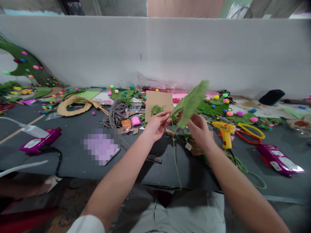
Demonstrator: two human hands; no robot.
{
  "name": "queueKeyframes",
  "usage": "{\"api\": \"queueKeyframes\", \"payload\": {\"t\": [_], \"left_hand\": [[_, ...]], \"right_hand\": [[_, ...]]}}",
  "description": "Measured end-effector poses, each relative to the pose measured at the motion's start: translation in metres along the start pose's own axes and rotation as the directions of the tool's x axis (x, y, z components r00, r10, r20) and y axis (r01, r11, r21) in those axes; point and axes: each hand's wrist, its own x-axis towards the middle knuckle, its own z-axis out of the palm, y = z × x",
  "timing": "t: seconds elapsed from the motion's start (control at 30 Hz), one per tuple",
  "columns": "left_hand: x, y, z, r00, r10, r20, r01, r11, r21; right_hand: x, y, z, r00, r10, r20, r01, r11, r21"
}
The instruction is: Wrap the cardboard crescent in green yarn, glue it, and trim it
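Above the middle of the table, my left hand is closed in a pinch at the narrow end of a green felt piece. The felt slants up to the right and is slightly blurred. From the pinched end a green yarn strand hangs past the table's front edge. My right hand is closed just under the felt, with its fingers curled and partly hidden by it; what they grip is not visible. Behind my left hand, a clump of green yarn lies against a brown cardboard sheet.
To the right lie a yellow glue gun, scissors and a purple device. On the left are grey yarn, a straw-coloured ring and another purple device. A white partition rises behind.
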Motion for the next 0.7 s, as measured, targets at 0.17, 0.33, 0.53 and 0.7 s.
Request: {"api": "queueKeyframes", "payload": {"t": [0.17,0.33,0.53,0.7], "left_hand": [[0.003,-0.015,0.002,0.988,0.152,-0.001,-0.152,0.988,0.033],[0.005,-0.016,-0.001,0.945,0.326,0.019,-0.326,0.94,0.1],[0.008,-0.011,-0.005,0.92,0.391,-0.01,-0.389,0.916,0.094],[0.005,-0.009,-0.002,0.951,0.308,-0.017,-0.308,0.951,0.006]], "right_hand": [[-0.006,-0.013,0.024,0.984,0.173,0.031,-0.173,0.985,-0.012],[-0.006,-0.01,0.028,0.973,0.233,0.012,-0.233,0.971,0.06],[-0.005,-0.004,0.028,0.976,0.209,-0.061,-0.199,0.97,0.137],[-0.006,-0.004,0.028,0.973,0.223,-0.061,-0.214,0.969,0.127]]}}
